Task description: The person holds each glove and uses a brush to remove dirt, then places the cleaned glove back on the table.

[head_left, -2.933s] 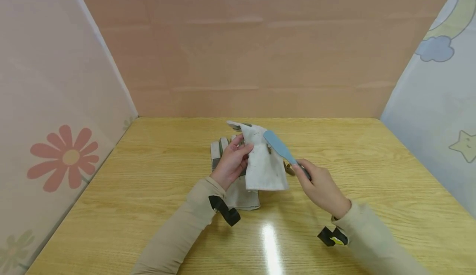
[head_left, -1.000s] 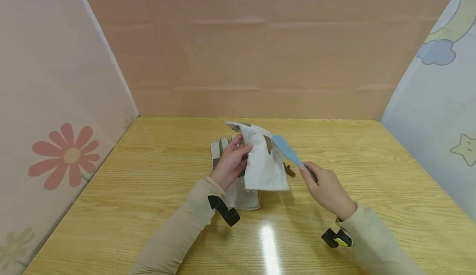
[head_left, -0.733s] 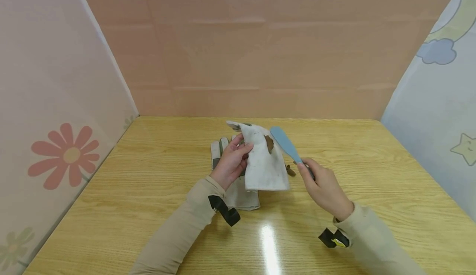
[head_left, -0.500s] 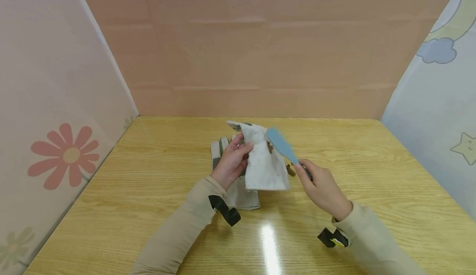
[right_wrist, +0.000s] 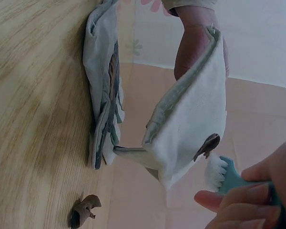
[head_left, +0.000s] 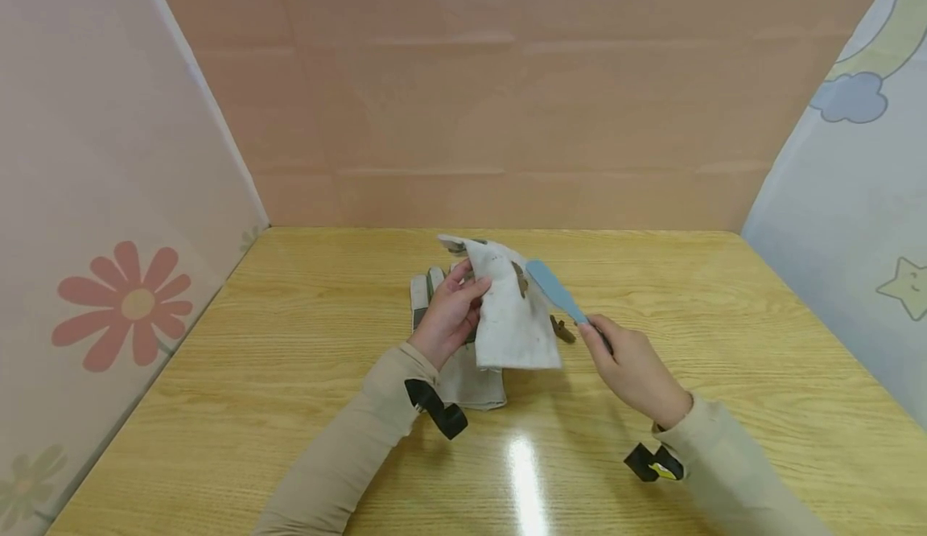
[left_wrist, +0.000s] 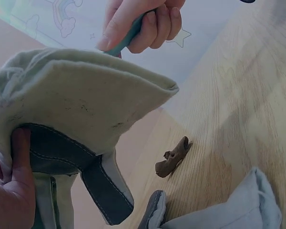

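Observation:
My left hand (head_left: 451, 315) grips a whitish work glove (head_left: 512, 331) with dark palm patches (left_wrist: 57, 145), holding it above the table with its cuff toward me. A brown, clay-like smear (head_left: 519, 278) clings to the cloth. My right hand (head_left: 632, 365) holds a blue brush (head_left: 554, 286) by its dark handle. Its white bristles (right_wrist: 215, 172) face the smear, just beside it in the right wrist view; whether they touch the cloth I cannot tell. Under the raised glove, a second glove (head_left: 472, 383) lies on the table, partly hidden by the left hand.
A curled brown piece (head_left: 562, 329) lies on the wooden table (head_left: 290, 375) right of the gloves. A plain panel (head_left: 492, 117) stands behind the table. Printed panels flank it, with a flower (head_left: 138, 304) on the left and a star (head_left: 905, 288) on the right.
The brush has shifted back and forth at the smear. Since half a second ago it has moved right and slightly down, uncovering more brown. My left hand and the glove have barely moved.

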